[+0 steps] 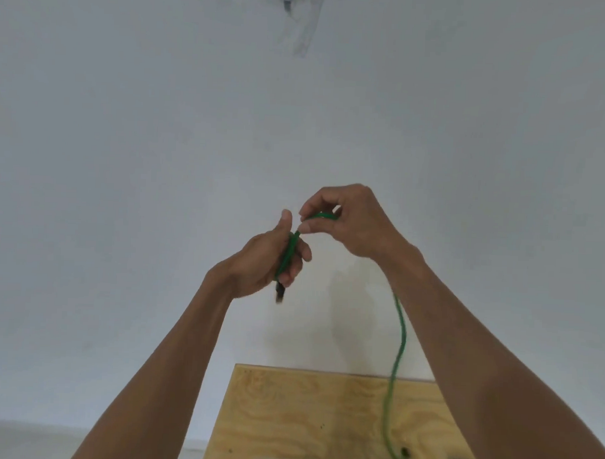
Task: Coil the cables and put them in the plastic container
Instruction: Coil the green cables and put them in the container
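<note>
Coiling green cable (291, 250): left hand (269, 259) clamped on started loops, plug end out below; right hand (351, 224) at 1 o'clock pinching next turn. Slack trailing to plywood counter (287, 417) at 6 o'clock. Advisable: equal loops, light tension. Container unseen

- One head-worn, wide-angle view, facing forward at a pale wall (159, 155) that fills most of the frame.
- Both forearms rise from the lower corners; the left hand (265, 259) and right hand (353, 220) meet close, mid-frame.
- Only the far edge of the wooden worktop (287, 417) shows, bottom centre.
</note>
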Available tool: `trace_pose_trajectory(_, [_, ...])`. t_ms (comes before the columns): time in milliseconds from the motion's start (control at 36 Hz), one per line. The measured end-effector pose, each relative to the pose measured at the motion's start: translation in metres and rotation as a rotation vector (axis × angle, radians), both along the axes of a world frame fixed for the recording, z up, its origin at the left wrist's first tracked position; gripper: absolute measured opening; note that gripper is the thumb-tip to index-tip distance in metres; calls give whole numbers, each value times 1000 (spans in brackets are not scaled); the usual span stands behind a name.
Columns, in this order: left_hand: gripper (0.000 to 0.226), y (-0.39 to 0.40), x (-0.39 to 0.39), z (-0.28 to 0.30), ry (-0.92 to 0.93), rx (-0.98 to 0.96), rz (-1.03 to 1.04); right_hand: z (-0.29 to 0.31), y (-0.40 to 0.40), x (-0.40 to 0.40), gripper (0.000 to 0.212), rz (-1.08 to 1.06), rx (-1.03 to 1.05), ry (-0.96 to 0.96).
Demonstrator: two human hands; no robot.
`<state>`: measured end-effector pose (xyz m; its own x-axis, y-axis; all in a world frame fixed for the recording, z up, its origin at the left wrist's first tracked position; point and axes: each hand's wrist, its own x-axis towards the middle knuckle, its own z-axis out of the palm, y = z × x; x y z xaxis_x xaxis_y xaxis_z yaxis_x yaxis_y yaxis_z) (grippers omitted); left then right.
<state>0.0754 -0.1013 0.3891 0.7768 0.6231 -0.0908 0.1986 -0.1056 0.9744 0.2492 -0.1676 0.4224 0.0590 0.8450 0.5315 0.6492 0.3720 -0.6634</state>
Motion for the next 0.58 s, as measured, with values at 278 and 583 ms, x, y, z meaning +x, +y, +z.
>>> trace_pose_trajectory(278, [24, -23, 17, -1, -537, -422, -322, -35, 12, 11, 7, 207, -125, 560])
trace_pose_trajectory(583, [20, 15, 38, 14, -650, -219, -115, -88, -6, -8, 18, 5, -219, 544])
